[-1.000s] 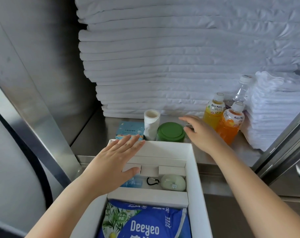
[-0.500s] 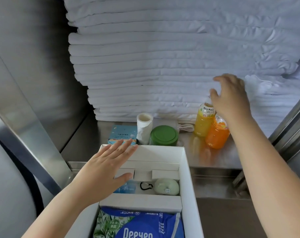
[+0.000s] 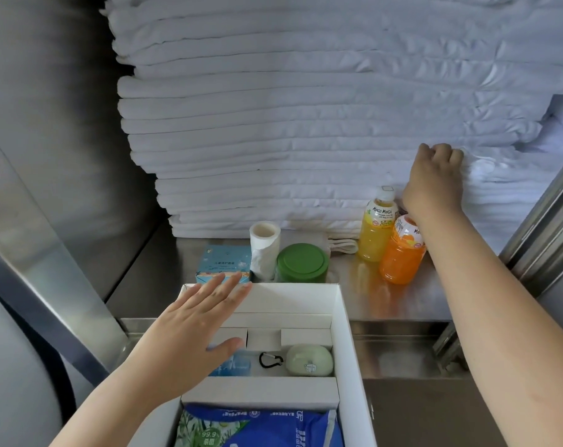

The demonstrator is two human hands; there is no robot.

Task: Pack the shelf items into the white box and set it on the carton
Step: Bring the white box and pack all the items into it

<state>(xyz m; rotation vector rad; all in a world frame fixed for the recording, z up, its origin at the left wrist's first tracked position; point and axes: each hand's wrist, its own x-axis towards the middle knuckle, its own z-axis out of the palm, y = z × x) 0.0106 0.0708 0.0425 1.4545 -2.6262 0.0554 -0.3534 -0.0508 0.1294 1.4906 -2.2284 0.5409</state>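
Note:
The white box stands open against the steel shelf. It holds a pale green pouch, a black carabiner and a blue wipes pack. My left hand lies flat with straight fingers over the box's left side. On the shelf stand a blue carton, a paper roll, a green-lidded jar, a yellow juice bottle and an orange juice bottle. My right hand is curled behind the orange bottle, over the spot of a clear bottle that it hides.
A tall stack of folded white linen fills the back of the shelf, with a lower white pile at the right. Steel walls and rails close in both sides. A white strap lies behind the jar.
My right hand has gone from the jar up and right, past the juice bottles, and curled down behind them where the clear bottle stood. My left hand has stayed over the box.

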